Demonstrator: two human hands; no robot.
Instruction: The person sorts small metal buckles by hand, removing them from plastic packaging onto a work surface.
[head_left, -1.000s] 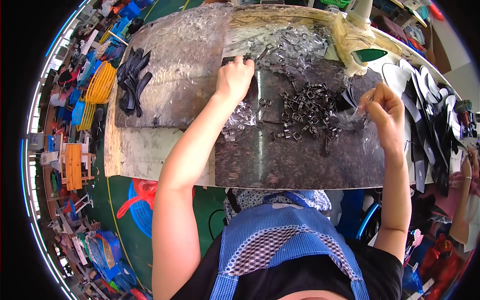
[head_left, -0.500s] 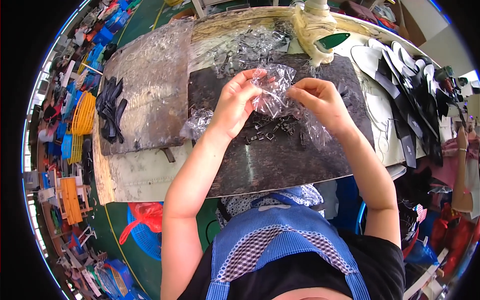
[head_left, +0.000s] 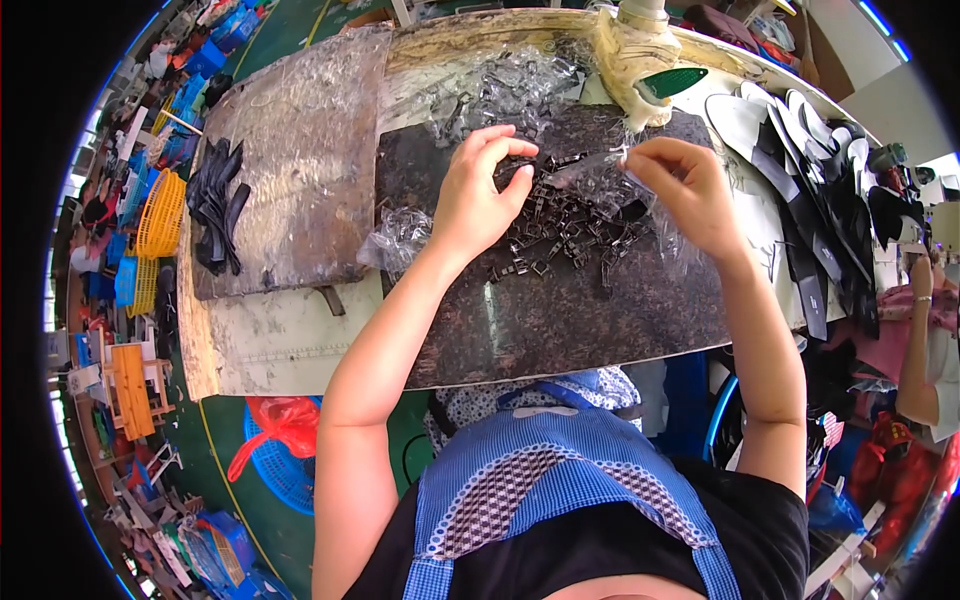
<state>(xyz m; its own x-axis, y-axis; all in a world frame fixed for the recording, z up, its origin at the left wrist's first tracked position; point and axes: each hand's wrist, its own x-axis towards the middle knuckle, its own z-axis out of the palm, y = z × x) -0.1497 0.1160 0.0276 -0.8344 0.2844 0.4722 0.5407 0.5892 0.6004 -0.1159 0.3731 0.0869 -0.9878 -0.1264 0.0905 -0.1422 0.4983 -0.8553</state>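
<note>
Left hand (head_left: 474, 200) left of black buckle pile (head_left: 565, 232), thumb and fingers parted; right hand (head_left: 690, 198), right of pile, pinching clear plastic bag (head_left: 598, 172), outline unclear, partly hiding buckles.

The right hand (head_left: 690, 190) pinches clear film (head_left: 597, 168) above a pile of black clips (head_left: 565, 232) on a dark board (head_left: 560, 330). The left hand (head_left: 478, 192), thumb and fingers parted, hovers at the pile's left edge. Black strips (head_left: 213, 205) lie on a brown board (head_left: 310, 150) to the left; white pieces (head_left: 735, 118) and black straps (head_left: 812, 298) lie to the right.
</note>
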